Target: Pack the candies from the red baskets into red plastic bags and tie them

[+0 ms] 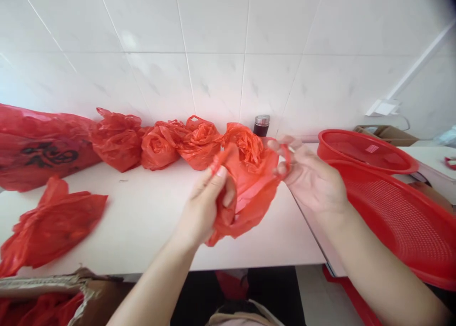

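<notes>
Between my hands a thin red plastic bag (254,193) is stretched above the white table, its mouth spread apart. My left hand (213,195) is closed on one side of the bag, thumb on top. The fingers of my right hand (309,169) are curled at the opposite side, with a red loop of the bag hooked around them; they are somewhat blurred. Just behind the held bag stands a bunched red bag (245,138), partly hidden by it. Whether the held bag contains anything cannot be seen.
Bunched red bags (117,138) line the wall, beside a large printed red bag (42,145). Another red bag (53,224) lies at left, above a cardboard box (96,295). A dark jar (261,125) stands behind. Red baskets (399,212) are at right.
</notes>
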The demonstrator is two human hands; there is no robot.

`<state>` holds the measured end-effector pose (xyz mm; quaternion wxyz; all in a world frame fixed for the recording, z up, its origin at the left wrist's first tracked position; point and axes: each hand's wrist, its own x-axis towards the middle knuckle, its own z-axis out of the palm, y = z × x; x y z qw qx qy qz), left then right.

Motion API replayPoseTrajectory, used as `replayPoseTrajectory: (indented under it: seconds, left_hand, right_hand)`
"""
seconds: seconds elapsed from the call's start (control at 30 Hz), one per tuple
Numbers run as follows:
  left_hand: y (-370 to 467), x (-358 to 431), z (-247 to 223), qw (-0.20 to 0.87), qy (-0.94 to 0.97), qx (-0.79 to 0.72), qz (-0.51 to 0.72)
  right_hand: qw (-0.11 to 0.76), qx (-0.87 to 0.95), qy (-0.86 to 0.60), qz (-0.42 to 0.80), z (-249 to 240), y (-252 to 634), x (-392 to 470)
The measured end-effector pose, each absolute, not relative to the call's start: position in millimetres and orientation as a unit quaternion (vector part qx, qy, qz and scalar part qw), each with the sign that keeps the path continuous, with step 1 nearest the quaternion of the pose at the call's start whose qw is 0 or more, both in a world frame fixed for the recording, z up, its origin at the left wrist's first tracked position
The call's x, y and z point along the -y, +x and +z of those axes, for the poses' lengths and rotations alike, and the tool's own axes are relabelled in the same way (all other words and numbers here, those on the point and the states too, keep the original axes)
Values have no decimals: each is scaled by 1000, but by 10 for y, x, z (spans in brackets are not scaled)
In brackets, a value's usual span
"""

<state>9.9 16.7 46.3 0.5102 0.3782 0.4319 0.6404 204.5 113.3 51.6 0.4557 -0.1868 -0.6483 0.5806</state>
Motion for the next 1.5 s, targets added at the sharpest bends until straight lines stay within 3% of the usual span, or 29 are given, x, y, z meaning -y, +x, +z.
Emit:
replayPoseTrajectory:
  seconds: [0.1, 0.23, 0.5, 0.6, 0.7, 0.8, 0.9, 1.0, 1.17, 1.3, 1.5]
  left_hand:
    - [91, -261, 514, 490, 373, -383, 688]
    - [0, -268, 490, 527, 403, -403, 630]
    - [-360, -266, 677, 345, 528, -490, 603]
    - [-595, -291, 756, 222, 517, -560, 608]
    - [-826, -283, 828, 162, 511, -670, 513]
    - [-980, -238, 900, 289, 519, -659, 461]
    - [-984, -202, 933, 433, 482, -584, 489]
    - [-863, -218, 930, 479, 409, -560, 538]
    - [-679, -302, 891, 520, 286, -540, 597]
    - [-653, -308, 837, 543, 271, -513, 607]
    - [-732, -255, 816, 537, 300, -502, 608]
  right_hand:
    - [474, 645, -216, 559, 551, 2144, -1210]
    - [548, 614, -239, 515, 602, 2330, -1271]
    - [585, 584, -207, 524, 714, 2477, -1262]
    - [541, 631, -218, 512, 801, 2466, -1270]
    - [519, 680, -229, 466, 916, 2440, -1293]
    - [458, 761, -287, 359, 1033, 2403, -1330]
    - [388, 825, -355, 206, 1132, 2340, -1381]
    - [355, 854, -349, 155, 1236, 2241, -1420]
    - [317, 885, -308, 146, 1327, 2061, -1389]
    - [245, 902, -321, 154, 1075, 1922, -1427]
    - [240, 848, -344, 324, 490, 1429, -1778]
